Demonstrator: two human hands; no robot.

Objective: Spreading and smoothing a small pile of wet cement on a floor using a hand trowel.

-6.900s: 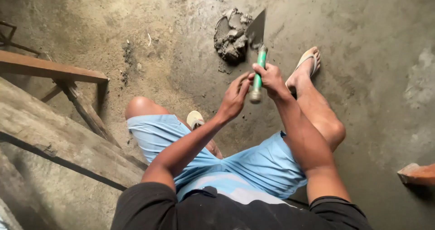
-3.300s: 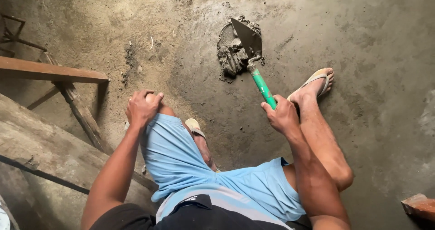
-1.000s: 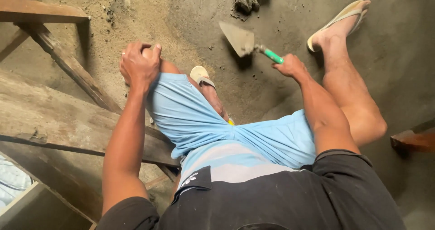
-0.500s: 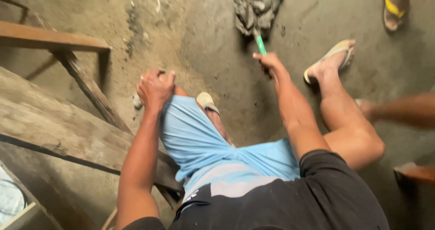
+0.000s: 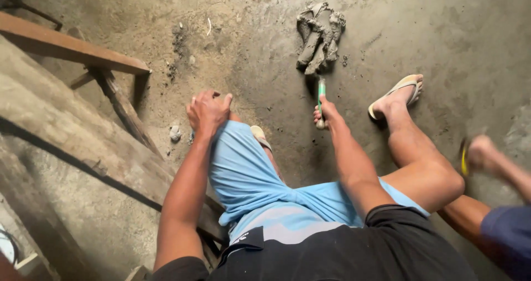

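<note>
Your right hand (image 5: 326, 114) is gripping the green-handled trowel (image 5: 321, 93), its blade hidden, beside the lump of wet grey mortar (image 5: 319, 36); your left hand (image 5: 208, 111) is resting on your blue-shorted knee (image 5: 238, 142).

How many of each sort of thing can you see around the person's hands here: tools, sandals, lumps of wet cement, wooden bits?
Green-handled trowel, held in the right hand: 1
Pale flip-flop sandals: 2
Grey wet mortar heap: 1
Rough wooden planks: 2
Left hand rests on the knee.
Total: 6
</note>
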